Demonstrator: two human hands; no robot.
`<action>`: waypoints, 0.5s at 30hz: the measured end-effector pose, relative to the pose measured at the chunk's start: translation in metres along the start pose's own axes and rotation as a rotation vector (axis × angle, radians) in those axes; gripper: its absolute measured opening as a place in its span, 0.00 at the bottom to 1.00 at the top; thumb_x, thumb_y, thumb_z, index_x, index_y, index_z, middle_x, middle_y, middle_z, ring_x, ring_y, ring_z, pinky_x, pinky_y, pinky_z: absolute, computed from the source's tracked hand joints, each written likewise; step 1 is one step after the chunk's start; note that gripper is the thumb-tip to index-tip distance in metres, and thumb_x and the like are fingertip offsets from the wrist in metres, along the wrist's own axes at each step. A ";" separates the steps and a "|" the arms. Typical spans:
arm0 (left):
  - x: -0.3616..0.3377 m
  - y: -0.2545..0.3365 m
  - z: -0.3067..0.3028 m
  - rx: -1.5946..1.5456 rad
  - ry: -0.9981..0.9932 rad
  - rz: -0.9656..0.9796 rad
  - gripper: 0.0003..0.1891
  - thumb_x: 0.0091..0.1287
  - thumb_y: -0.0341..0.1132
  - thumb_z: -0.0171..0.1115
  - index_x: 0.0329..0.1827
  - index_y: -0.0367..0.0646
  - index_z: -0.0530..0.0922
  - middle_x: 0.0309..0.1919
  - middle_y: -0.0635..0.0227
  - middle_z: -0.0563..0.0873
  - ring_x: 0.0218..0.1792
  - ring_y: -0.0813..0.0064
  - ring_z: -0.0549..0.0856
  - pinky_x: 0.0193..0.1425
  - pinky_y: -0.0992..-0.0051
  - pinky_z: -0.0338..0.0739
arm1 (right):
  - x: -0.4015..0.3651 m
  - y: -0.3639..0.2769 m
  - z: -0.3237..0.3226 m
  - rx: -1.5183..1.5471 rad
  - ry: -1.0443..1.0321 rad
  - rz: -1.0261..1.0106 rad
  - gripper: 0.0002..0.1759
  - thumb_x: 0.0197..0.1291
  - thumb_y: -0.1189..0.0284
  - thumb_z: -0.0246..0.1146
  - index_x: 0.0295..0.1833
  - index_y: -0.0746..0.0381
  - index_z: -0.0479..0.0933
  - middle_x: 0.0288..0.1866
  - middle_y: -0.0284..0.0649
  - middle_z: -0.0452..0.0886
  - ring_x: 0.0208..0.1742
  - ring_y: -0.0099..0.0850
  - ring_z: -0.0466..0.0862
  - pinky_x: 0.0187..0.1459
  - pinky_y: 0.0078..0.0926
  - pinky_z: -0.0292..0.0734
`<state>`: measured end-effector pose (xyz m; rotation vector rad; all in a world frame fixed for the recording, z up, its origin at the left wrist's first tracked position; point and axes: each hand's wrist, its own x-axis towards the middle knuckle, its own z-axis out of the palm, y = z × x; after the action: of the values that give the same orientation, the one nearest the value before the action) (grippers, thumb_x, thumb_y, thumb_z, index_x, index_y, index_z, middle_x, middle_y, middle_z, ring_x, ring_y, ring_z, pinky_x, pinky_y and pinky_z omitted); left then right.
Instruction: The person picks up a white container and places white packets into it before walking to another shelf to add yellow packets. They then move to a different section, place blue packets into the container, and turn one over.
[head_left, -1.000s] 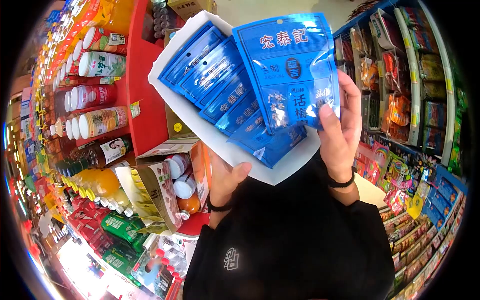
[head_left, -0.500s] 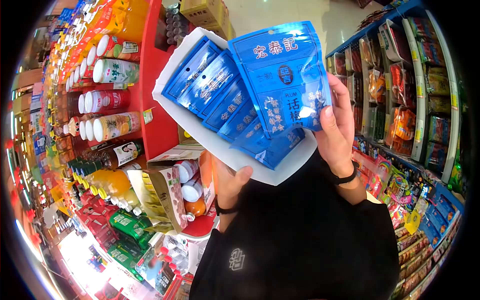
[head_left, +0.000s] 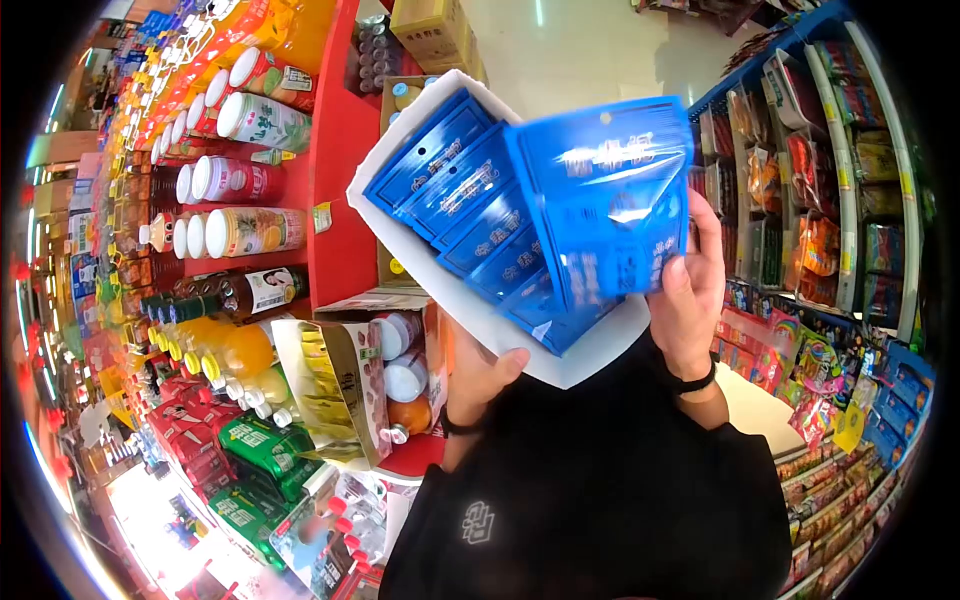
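My left hand (head_left: 482, 372) grips the lower edge of a white cardboard box (head_left: 565, 370), its thumb over the rim. Inside the tilted box several blue snack pouches (head_left: 470, 190) overlap in a row. Over the box's right part, my right hand (head_left: 695, 285) holds one blue pouch (head_left: 615, 200) by its right edge, thumb in front and fingers behind. This pouch is a little blurred and covers some of the others. A dark band circles each wrist.
On my left, red shelves (head_left: 335, 160) carry bottled and canned drinks. An open carton (head_left: 335, 390) with several bottles stands below my left hand. Hanging snack packets (head_left: 820, 245) fill the rack on the right. Cardboard boxes (head_left: 435, 35) are stacked ahead on the floor.
The box and both hands have shifted slightly right and down in view. The pouch in my right hand has moved with them and tilted, its print now blurred.
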<state>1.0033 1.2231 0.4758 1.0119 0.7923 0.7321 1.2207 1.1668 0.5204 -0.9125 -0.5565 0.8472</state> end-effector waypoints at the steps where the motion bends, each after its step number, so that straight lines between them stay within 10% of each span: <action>1: -0.003 0.000 -0.005 0.003 -0.024 -0.020 0.53 0.50 0.47 0.77 0.70 0.31 0.51 0.62 0.54 0.68 0.62 0.62 0.71 0.64 0.64 0.67 | -0.002 -0.008 0.007 0.104 0.023 0.090 0.40 0.65 0.65 0.62 0.74 0.65 0.48 0.68 0.52 0.67 0.67 0.37 0.70 0.67 0.36 0.63; 2: -0.006 0.001 -0.009 0.006 -0.033 -0.032 0.52 0.50 0.47 0.77 0.69 0.30 0.53 0.62 0.54 0.69 0.61 0.63 0.72 0.63 0.65 0.68 | -0.001 -0.008 0.014 0.210 0.136 0.135 0.38 0.65 0.64 0.61 0.74 0.64 0.52 0.62 0.48 0.72 0.55 0.34 0.76 0.54 0.30 0.75; 5: -0.016 -0.002 -0.017 -0.016 -0.082 -0.070 0.51 0.49 0.48 0.77 0.68 0.29 0.56 0.60 0.55 0.72 0.58 0.65 0.75 0.61 0.67 0.70 | 0.003 0.009 -0.021 1.213 -0.103 0.526 0.22 0.67 0.63 0.50 0.60 0.66 0.65 0.39 0.41 0.69 0.30 0.27 0.64 0.23 0.22 0.65; 15: -0.023 -0.007 -0.026 -0.012 -0.156 -0.061 0.49 0.51 0.47 0.74 0.68 0.28 0.57 0.60 0.55 0.73 0.58 0.64 0.75 0.60 0.66 0.70 | -0.002 0.002 -0.006 1.213 -0.292 0.485 0.16 0.71 0.61 0.46 0.48 0.65 0.66 0.32 0.38 0.64 0.32 0.27 0.63 0.24 0.19 0.67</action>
<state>0.9700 1.2131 0.4665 1.0169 0.6802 0.5974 1.2226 1.1634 0.5155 0.2232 0.0183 1.5080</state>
